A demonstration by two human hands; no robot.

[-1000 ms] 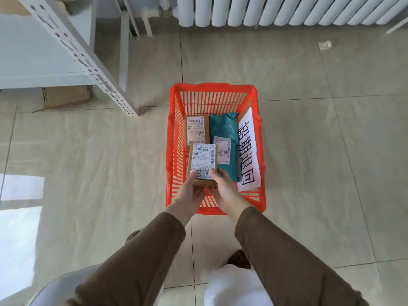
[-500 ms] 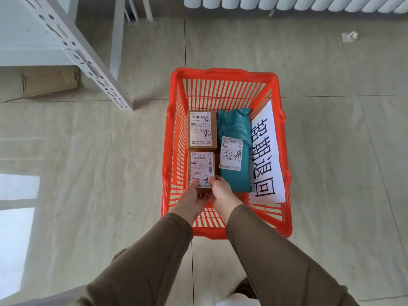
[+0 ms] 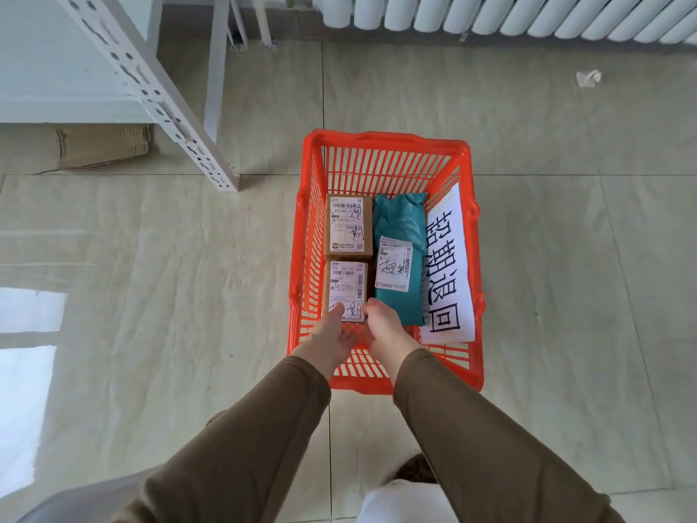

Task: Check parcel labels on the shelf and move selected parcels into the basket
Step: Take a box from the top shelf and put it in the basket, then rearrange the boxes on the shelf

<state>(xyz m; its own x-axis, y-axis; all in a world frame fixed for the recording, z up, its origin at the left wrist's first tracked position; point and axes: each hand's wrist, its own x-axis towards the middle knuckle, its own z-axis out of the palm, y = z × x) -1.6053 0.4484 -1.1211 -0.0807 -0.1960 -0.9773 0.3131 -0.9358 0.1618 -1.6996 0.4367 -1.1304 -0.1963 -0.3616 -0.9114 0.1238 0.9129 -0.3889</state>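
Observation:
A red plastic basket (image 3: 388,139) stands on the tiled floor in front of me. Inside it, a small brown labelled box (image 3: 347,285) lies flat at the near left, and both hands hold its near end: my left hand (image 3: 333,334) with the thumb on the label, my right hand (image 3: 384,326) at its right corner. Behind it lies a second brown labelled box (image 3: 347,228). A teal mailer bag (image 3: 399,224) with a white label lies to the right. A white paper sign (image 3: 447,266) with large black characters leans on the basket's right wall.
A white metal shelf post (image 3: 158,96) slants down to the floor at upper left, with flattened cardboard (image 3: 103,145) under the shelf. A white radiator (image 3: 509,13) runs along the far wall. A paper scrap (image 3: 588,78) lies on the floor at upper right.
The box in both hands has gone from above the basket down onto its floor, in front of the other brown box. The view has come closer to the basket.

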